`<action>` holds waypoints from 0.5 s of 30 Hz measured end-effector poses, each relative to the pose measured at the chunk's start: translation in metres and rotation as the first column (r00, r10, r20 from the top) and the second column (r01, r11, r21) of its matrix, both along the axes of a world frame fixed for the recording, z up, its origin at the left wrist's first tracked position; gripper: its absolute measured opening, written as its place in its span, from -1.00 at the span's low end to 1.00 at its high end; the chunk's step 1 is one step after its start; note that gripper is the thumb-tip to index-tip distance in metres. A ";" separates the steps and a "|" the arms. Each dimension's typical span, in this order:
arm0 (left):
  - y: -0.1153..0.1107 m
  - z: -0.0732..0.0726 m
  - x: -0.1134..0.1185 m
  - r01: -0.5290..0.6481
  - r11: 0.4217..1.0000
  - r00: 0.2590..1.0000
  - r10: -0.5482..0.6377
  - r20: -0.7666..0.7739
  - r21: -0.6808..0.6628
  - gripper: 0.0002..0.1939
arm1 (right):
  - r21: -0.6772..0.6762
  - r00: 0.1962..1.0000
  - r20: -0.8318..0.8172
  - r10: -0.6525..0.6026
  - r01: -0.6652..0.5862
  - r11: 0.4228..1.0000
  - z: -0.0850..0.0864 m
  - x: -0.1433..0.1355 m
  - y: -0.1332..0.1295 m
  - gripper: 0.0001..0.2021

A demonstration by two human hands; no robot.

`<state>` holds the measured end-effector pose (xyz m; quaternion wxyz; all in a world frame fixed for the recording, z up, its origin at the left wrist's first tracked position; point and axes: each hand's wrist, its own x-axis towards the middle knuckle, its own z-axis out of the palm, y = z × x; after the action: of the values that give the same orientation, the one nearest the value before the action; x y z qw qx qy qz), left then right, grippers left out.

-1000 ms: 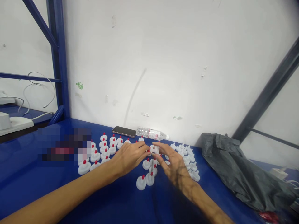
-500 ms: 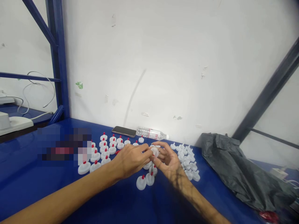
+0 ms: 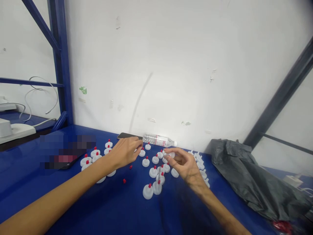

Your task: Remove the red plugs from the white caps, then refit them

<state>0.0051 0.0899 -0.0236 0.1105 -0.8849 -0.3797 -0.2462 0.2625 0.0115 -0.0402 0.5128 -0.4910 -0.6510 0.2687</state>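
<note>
My right hand (image 3: 182, 161) pinches a white round nozzle cap (image 3: 170, 155) between thumb and fingers, above the blue table. My left hand (image 3: 128, 151) is to its left, palm down with fingers bent together; its fingertips are partly hidden, and what they hold, if anything, I cannot make out. Two loose red tips, a nearer one (image 3: 124, 180) and a farther one (image 3: 130, 167), lie below that hand. Between my hands stand several white caps with red tips, among them a front one (image 3: 148, 191). More red-tipped caps (image 3: 85, 160) stand left of my left forearm.
White caps without red tips (image 3: 199, 160) are bunched behind my right hand. Against the wall lie a clear plastic bottle (image 3: 156, 139) and a phone (image 3: 124, 135), partly covered by my left hand. A dark plastic bag (image 3: 244, 173) spreads over the right side. Blue frame posts (image 3: 62, 58) rise at left.
My left hand has drawn away from my right hand, leftward. My right hand has moved slightly right, still with the white cap. Red tips and caps between them now show.
</note>
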 end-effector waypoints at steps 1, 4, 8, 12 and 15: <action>-0.001 0.000 -0.002 0.000 1.000 1.000 0.000 0.003 0.006 -0.76 | 0.024 1.000 0.026 -0.017 0.016 1.000 0.001 0.002 0.001 -0.68; -0.005 -0.001 -0.006 -0.022 1.000 1.000 0.022 0.011 -0.014 -0.77 | 0.093 0.982 0.156 -0.111 0.097 0.991 0.007 0.010 0.004 -0.69; -0.005 -0.005 -0.007 -0.055 0.993 0.998 0.052 -0.030 -0.108 -0.84 | 0.136 0.881 0.405 -0.245 0.207 0.969 0.014 0.029 0.010 -0.70; -0.005 -0.006 -0.006 -0.067 0.993 0.997 0.063 -0.051 -0.092 -0.82 | 0.149 0.777 0.543 -0.319 0.284 0.947 0.010 0.048 0.018 -0.69; -0.006 -0.007 -0.007 -0.075 0.994 0.996 0.072 -0.045 -0.080 -0.73 | 0.247 0.703 0.604 -0.374 0.281 0.927 0.002 0.059 0.026 -0.70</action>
<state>-0.0022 0.0843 -0.0308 0.0913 -0.8791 -0.4194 -0.2075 0.3210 0.0371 -0.0378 0.3308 -0.6247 -0.7052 -0.0558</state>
